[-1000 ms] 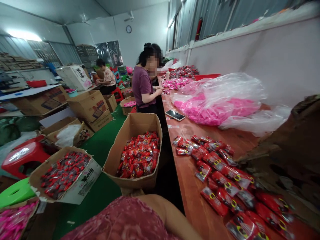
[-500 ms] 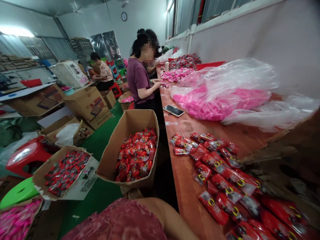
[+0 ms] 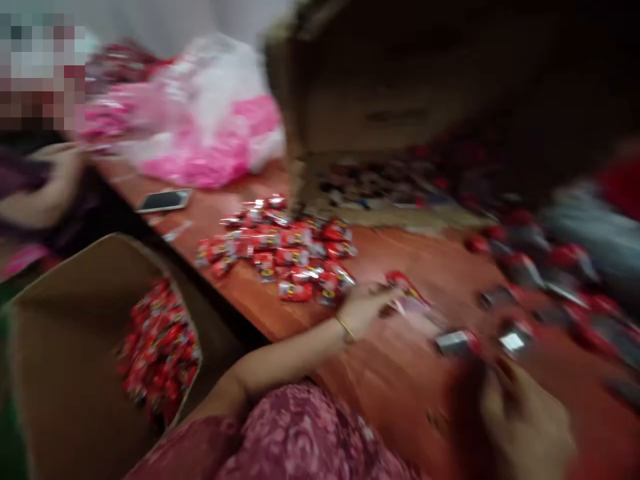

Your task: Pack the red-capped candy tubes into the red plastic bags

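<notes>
At eight o'clock stands an open carton partly filled with red packets. A phone lies between nine and ten, and a clear bag of pink pieces at ten. Close to the middle, toward nine, a heap of shiny packets covers part of the red-brown table. The person's left hand, a thin yellow band at its wrist, pinches one red packet. This packet lies at its fingertips, toward three o'clock; it is red along the upper edge, paler and glossy below, its long axis slanting from ten to four. At four o'clock the right hand has its fingers bent; blur makes it impossible to tell whether they grip anything. Loose packets spread toward three o'clock.
</notes>
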A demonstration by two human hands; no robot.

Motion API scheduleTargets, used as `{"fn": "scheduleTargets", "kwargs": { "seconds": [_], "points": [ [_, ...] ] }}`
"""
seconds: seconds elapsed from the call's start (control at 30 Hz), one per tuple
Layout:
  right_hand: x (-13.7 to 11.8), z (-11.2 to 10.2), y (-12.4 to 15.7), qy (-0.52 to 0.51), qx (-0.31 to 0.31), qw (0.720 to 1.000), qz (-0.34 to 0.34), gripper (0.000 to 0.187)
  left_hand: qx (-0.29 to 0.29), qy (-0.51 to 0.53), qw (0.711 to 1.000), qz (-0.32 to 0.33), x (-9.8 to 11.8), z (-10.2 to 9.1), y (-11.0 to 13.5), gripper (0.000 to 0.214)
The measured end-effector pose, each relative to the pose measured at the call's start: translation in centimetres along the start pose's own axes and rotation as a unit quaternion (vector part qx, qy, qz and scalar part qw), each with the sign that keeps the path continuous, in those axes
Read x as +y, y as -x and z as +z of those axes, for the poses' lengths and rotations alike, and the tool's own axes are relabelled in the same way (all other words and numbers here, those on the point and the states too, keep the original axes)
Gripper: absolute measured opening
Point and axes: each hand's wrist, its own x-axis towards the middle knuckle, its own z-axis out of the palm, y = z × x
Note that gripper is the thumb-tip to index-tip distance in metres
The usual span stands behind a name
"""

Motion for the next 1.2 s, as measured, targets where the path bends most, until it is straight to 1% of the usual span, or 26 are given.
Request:
{"fn": "scheduleTargets", "kwargs": {
  "seconds": [0.03, 0.07, 0.13, 0.23, 0.3, 0.33, 0.4, 0.47, 0.5, 0.53, 0.57, 0.63, 0.7, 0.77, 0.83, 0.87, 0.9, 0.93, 0.97, 1.03, 1.07, 1.1, 1.13, 1.2],
  "points": [
    [0.4, -0.2, 1.5, 0.010, 0.008, 0.998, 0.068, 0.036, -0.004, 0.020, 1.000, -0.001, -0.1, 0.1, -0.7, 0.020],
    [0.6, -0.2, 2.6, 0.005, 0.021, 0.993, 0.117, 0.039, -0.007, 0.043, 0.999, 0.002, -0.1, 0.3, -1.3, 0.020],
    [0.8, 0.0, 4.0, -0.022, 0.055, 0.983, 0.175, 0.040, -0.005, 0.086, 0.996, 0.002, 0.1, 0.6, -2.3, 0.020],
    [0.6, -0.3, 4.7, -0.064, 0.089, 0.970, 0.216, 0.040, -0.030, 0.101, 0.994, 0.010, 0.2, 1.0, -2.8, 0.022],
    [0.0, -1.0, 4.1, -0.066, 0.082, 0.969, 0.224, 0.041, -0.038, 0.099, 0.994, 0.017, 0.1, 1.1, -2.9, 0.025],
    [-0.5, -1.4, 3.5, -0.055, 0.063, 0.970, 0.229, 0.042, -0.038, 0.096, 0.995, 0.019, 0.1, 1.1, -2.9, 0.026],
    [-1.8, -2.1, 1.6, -0.010, -0.004, 0.967, 0.255, 0.042, -0.033, 0.091, 0.995, 0.022, -0.1, 1.2, -3.0, 0.028],
    [-3.5, -2.3, -0.5, 0.050, -0.095, 0.948, 0.299, 0.047, -0.029, 0.090, 0.995, 0.026, -0.3, 1.1, -3.0, 0.030],
    [-4.3, -2.2, -1.6, 0.071, -0.131, 0.938, 0.312, 0.051, -0.029, 0.091, 0.995, 0.027, -0.4, 1.1, -2.9, 0.030],
    [-5.1, -2.0, -2.5, 0.086, -0.153, 0.932, 0.318, 0.054, -0.030, 0.091, 0.995, 0.026, -0.4, 1.1, -2.9, 0.030],
    [-5.8, -1.6, -3.2, 0.095, -0.160, 0.930, 0.316, 0.057, -0.031, 0.091, 0.995, 0.026, -0.5, 1.0, -2.8, 0.030],
    [-6.5, -0.9, -4.0, 0.100, -0.154, 0.935, 0.303, 0.058, -0.033, 0.089, 0.995, 0.024, -0.6, 0.8, -2.7, 0.029],
    [-6.4, -0.1, -4.0, 0.092, -0.134, 0.947, 0.277, 0.050, -0.036, 0.084, 0.996, 0.021, -0.6, 0.7, -2.6, 0.028],
    [-5.7, 0.4, -3.5, 0.075, -0.101, 0.965, 0.231, 0.038, -0.040, 0.083, 0.996, 0.013, -0.5, 0.6, -2.5, 0.027],
    [-4.8, 0.8, -2.7, 0.033, -0.056, 0.980, 0.190, 0.028, -0.046, 0.087, 0.995, 0.003, -0.3, 0.6, -2.4, 0.027],
    [-4.5, 0.9, -2.3, -0.010, -0.036, 0.983, 0.178, 0.025, -0.052, 0.090, 0.995, -0.002, -0.3, 0.6, -2.4, 0.027],
    [-4.3, 0.9, -1.8, -0.075, -0.017, 0.982, 0.172, 0.024, -0.057, 0.092, 0.994, -0.006, -0.2, 0.7, -2.3, 0.028],
    [-4.2, 0.7, -1.4, -0.157, 0.000, 0.973, 0.169, 0.024, -0.063, 0.093, 0.994, -0.011, -0.2, 0.8, -2.3, 0.028],
    [-4.3, 0.5, -1.0, -0.246, 0.012, 0.954, 0.169, 0.025, -0.067, 0.092, 0.993, -0.015, -0.2, 0.9, -2.2, 0.029],
    [-4.9, -0.4, -0.2, -0.403, 0.020, 0.899, 0.169, 0.028, -0.074, 0.082, 0.994, -0.019, -0.3, 1.1, -2.0, 0.031],
    [-5.3, -0.9, 0.1, -0.455, 0.015, 0.873, 0.174, 0.028, -0.079, 0.075, 0.994, -0.019, -0.3, 1.3, -1.9, 0.031],
    [-5.7, -1.5, 0.3, -0.489, 0.005, 0.854, 0.179, 0.028, -0.086, 0.067, 0.994, -0.016, -0.4, 1.4, -1.8, 0.032],
    [-6.0, -2.0, 0.4, -0.507, -0.006, 0.842, 0.183, 0.027, -0.093, 0.059, 0.994, -0.013, -0.4, 1.5, -1.7, 0.034],
    [-6.6, -2.7, 0.5, -0.520, -0.023, 0.835, 0.180, 0.023, -0.108, 0.043, 0.993, -0.001, -0.5, 1.7, -1.5, 0.035]
  ]
}}
